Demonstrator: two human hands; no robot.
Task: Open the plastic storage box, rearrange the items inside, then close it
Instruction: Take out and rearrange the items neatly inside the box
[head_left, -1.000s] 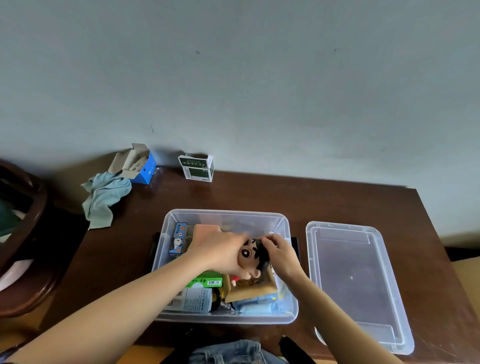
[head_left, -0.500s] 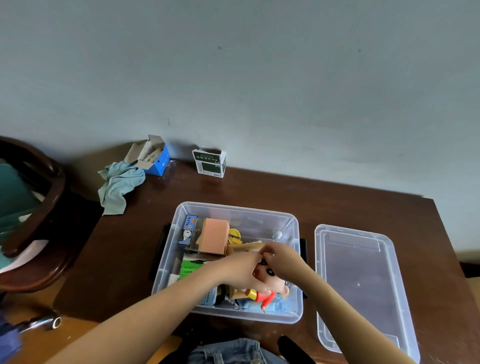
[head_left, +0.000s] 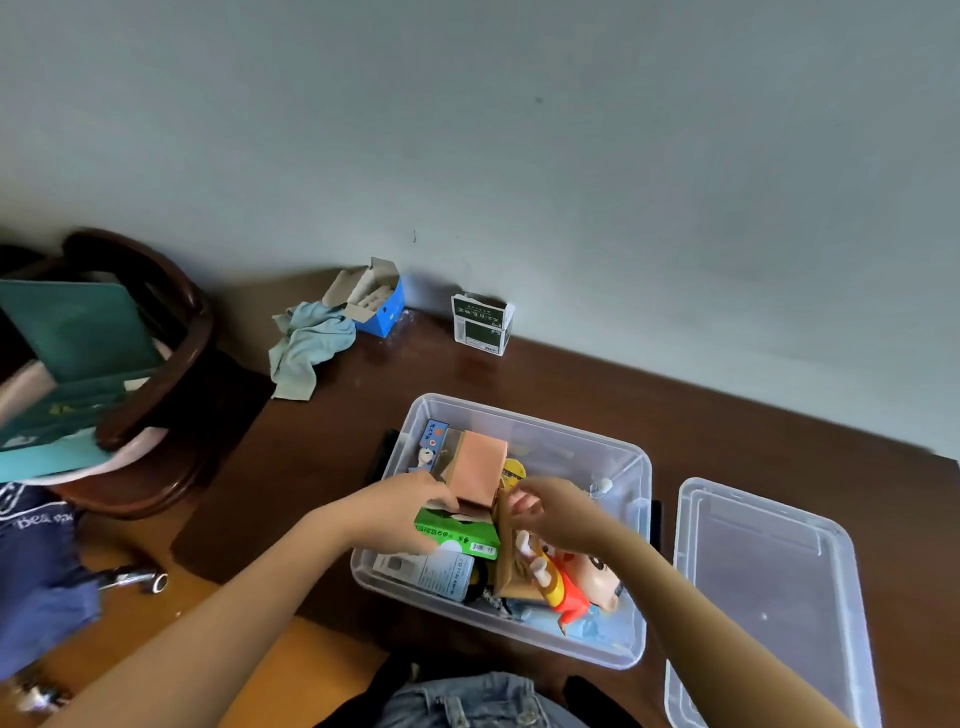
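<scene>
Storage box (head_left: 618, 652) of clear plastic sits open on the dark wooden counter (head_left: 571, 379), crowded to the rim. Its lid (head_left: 769, 597) lies flat on the counter just right of the box.

Inside the box, the left hand (head_left: 402, 512) grips the green carton (head_left: 454, 532), fingers curled round its left end. The right hand (head_left: 558, 512) pinches the top edge of a brown cardboard piece (head_left: 506, 553) standing just right of that carton. A peach-coloured box (head_left: 478, 467) leans behind the carton, and a cartoon boy figure (head_left: 576, 582) lies tilted at the box's near right corner.

The likely trouble is crowding: pulling the carton free could drag the leaning peach box over, and the loose cardboard could buckle or tip onto the figure. Anything left standing above the rim would probably keep the lid from seating.

Beyond the box, against the pale wall (head_left: 519, 130), stand a dark green-and-white carton (head_left: 483, 325), an open blue carton (head_left: 376, 304) and a crumpled light blue cloth (head_left: 306, 343). Left of the box, off the counter, a dark wooden chair (head_left: 150, 395) carries a teal folder (head_left: 72, 332).
</scene>
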